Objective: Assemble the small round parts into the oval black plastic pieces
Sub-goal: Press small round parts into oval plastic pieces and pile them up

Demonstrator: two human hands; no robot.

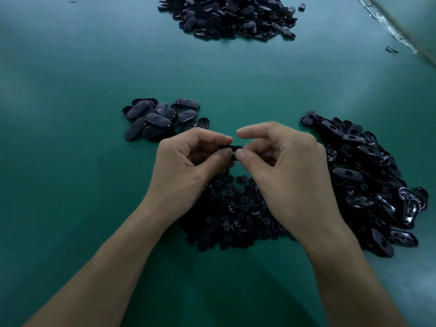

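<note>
My left hand (pixel 188 161) pinches the oval piece (pixel 230 149) by its left end, my right hand (pixel 283 161) by its right. Its long axis runs hand to hand, above the round parts (pixel 236 213), mid-worktop (pixel 70 149).

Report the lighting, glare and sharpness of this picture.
Head view: dim, bluish light, table brightest at upper right; head view: small glints on the oval pieces at right; head view: the part pinched between left hand and right hand reads as a dark blur.
</note>
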